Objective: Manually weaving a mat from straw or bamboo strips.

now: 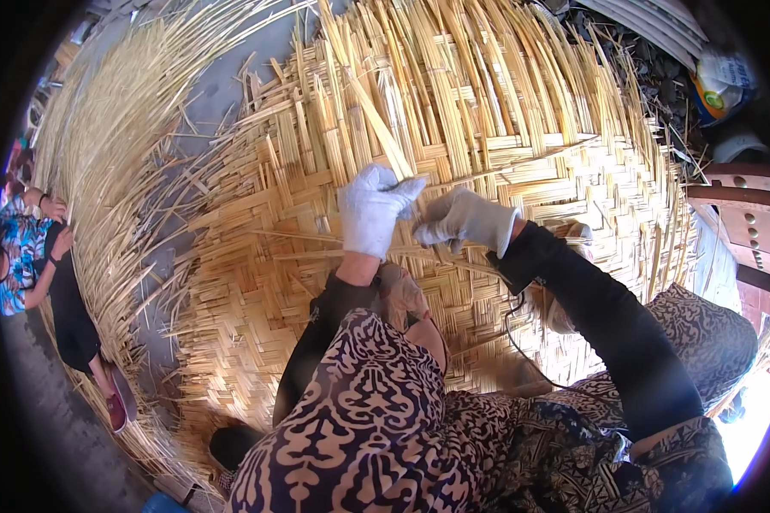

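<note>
A large woven mat of flat, straw-coloured split reeds (257, 282) spreads under me, and my feet rest on it. My left hand (371, 209), in a white glove, is closed at the lower end of a flat reed strip (370, 107) that slants up and away to the left. Just to its right, my right hand (469, 219), also in a white glove, has its fingers pressed together; what they hold, if anything, is hidden. Thin strips lie crosswise on the weave around both hands. At the far edge, long unwoven reed ends (479, 68) fan outward.
A heap of loose reeds (111, 128) lies on the left. Beyond it sits another person (26, 248) in a blue patterned top, hands near the reeds. A brown slotted wooden piece (744, 214) stands at the right, below a bright package (720, 90). A dark cord (522, 346) hangs below my right sleeve.
</note>
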Demonstrator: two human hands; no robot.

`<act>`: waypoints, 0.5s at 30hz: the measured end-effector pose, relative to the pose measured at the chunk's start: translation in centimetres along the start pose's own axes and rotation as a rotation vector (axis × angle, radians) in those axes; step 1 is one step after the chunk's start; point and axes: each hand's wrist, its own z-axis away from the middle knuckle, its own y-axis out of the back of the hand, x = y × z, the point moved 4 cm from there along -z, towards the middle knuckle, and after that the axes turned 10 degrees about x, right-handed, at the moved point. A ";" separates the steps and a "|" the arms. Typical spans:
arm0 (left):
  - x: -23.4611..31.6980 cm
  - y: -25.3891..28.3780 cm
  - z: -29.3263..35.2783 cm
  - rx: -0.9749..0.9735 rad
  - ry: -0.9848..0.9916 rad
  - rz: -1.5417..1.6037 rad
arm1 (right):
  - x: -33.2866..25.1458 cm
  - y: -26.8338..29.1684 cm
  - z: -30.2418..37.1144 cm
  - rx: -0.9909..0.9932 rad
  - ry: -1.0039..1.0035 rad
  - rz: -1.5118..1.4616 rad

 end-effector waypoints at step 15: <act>-6.6 -0.2 -1.6 -0.021 0.230 0.077 | 0.8 4.9 -8.0 0.569 0.337 -0.307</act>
